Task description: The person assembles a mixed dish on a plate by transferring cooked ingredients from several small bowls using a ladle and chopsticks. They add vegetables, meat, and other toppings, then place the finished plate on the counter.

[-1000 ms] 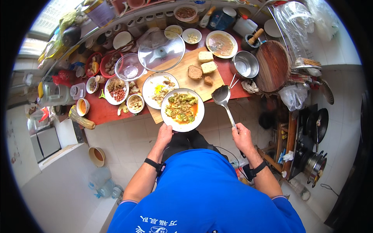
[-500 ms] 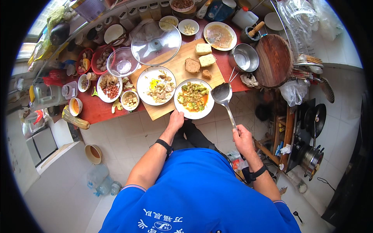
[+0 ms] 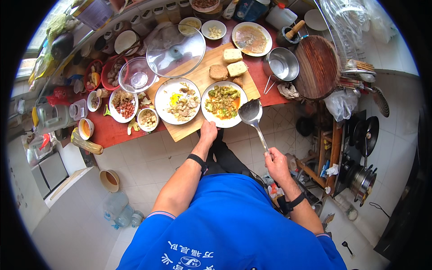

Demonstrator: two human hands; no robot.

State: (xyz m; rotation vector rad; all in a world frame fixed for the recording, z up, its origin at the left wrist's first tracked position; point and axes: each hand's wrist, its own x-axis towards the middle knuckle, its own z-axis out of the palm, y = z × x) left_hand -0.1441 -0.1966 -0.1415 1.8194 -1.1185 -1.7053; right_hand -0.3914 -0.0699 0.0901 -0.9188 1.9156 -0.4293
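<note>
My left hand [image 3: 208,132] grips the near rim of a white plate [image 3: 234,122] holding green vegetables in reddish sauce. The plate lies over the right part of a wooden cutting board [image 3: 180,131]. My right hand [image 3: 275,163] is closed round the handle of a metal wok spatula [image 3: 250,111], whose dark blade is at the plate's right rim. Left of this plate is another white plate [image 3: 165,118] with meat slices and something yellow. Behind them on the board sit pale blocks [image 3: 236,69] and a brown piece [image 3: 218,72].
A glass lid [image 3: 176,50] and clear bowl [image 3: 138,76] stand behind the plates. Rightward are a steel pot [image 3: 281,64] and a round wooden chopping block [image 3: 317,67]. Small bowls and a squash [image 3: 85,142] crowd the left. A rack with pans [image 3: 366,135] is at the right.
The plate of vegetables has shifted slightly back on the board, with my left hand on its rim. The spatula has moved left, its blade now against the plate's right rim.
</note>
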